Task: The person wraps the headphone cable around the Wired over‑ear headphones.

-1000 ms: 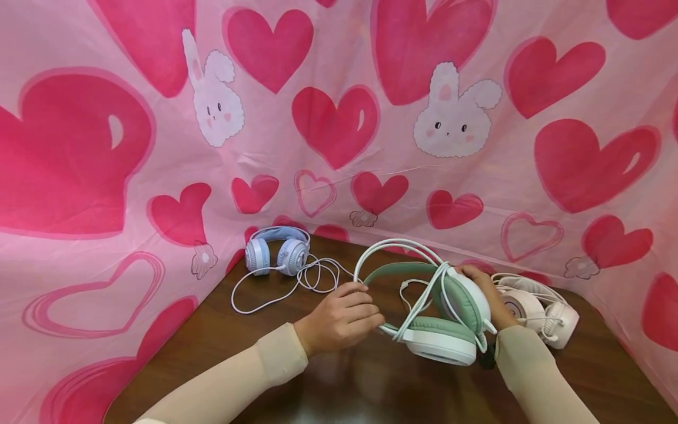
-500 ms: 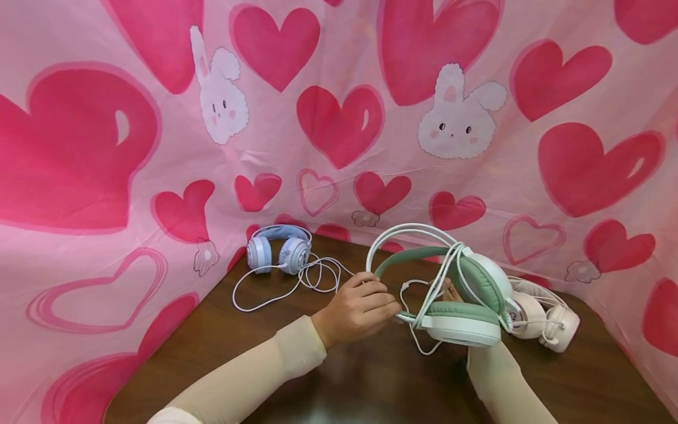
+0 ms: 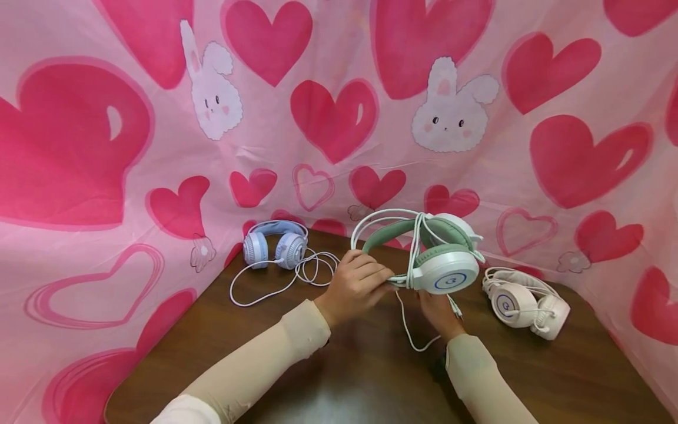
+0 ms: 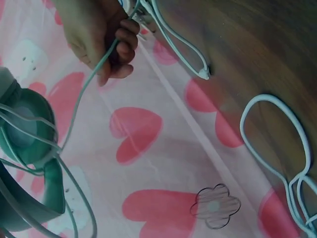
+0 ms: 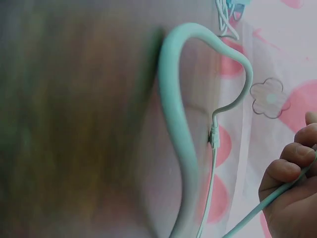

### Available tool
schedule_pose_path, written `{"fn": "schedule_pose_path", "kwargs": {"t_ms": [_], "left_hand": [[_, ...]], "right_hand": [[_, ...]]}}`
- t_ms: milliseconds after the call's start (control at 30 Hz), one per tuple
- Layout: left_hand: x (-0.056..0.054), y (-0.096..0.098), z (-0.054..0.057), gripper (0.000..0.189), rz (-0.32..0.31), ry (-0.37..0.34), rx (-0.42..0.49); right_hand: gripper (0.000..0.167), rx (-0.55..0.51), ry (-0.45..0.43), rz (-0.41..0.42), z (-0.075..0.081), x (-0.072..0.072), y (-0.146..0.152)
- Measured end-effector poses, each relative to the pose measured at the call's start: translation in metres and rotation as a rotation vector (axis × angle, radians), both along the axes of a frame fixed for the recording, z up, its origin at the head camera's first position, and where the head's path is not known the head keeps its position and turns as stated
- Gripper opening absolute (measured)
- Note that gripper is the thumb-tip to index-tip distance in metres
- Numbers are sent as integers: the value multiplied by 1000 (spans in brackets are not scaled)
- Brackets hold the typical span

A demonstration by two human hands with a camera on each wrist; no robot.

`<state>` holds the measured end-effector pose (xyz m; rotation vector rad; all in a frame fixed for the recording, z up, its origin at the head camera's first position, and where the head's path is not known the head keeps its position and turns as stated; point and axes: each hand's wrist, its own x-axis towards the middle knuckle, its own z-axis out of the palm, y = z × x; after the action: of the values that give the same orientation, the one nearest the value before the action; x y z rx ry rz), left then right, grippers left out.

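Observation:
White headphones (image 3: 444,272) with green cushions are held up over the table, their cable wound round the headband and earcups. My left hand (image 3: 357,285) grips the headband side and the wound cable strands. Below the earcups, my right hand (image 3: 441,315) holds part of the cable; white plugs (image 3: 455,307) stick out beside it. In the left wrist view, the cable (image 4: 81,94) runs taut from the headphones to the curled fingers of the right hand (image 4: 101,37). The right wrist view shows the right hand (image 5: 292,183) on the cable, near a loose loop (image 5: 171,89).
Light blue headphones (image 3: 291,250) stand at the back left, their cable (image 3: 249,303) looped on the wooden table (image 3: 254,353). Pale pink headphones (image 3: 514,303) lie at the right. A pink curtain (image 3: 328,188) with hearts and rabbits rises behind the table.
My right hand has moved from beside the right earcup to under the headphones and now holds the cable. The headphones have risen and turned, showing an earcup's outer face. My left hand keeps its grip.

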<state>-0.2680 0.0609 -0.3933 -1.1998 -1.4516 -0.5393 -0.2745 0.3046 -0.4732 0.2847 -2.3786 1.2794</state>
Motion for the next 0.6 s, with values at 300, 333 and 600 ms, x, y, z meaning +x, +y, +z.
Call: {"fn": "schedule_pose_path", "kwargs": {"t_ms": [300, 333, 600], "left_hand": [[-12, 6, -5, 19, 85, -48, 5], [-12, 7, -4, 18, 90, -49, 5], [-16, 13, -7, 13, 135, -60, 2]], "right_hand": [[34, 121, -62, -6, 4, 7, -18], [33, 112, -49, 15, 5, 8, -21], [18, 62, -32, 122, 5, 19, -41]]}}
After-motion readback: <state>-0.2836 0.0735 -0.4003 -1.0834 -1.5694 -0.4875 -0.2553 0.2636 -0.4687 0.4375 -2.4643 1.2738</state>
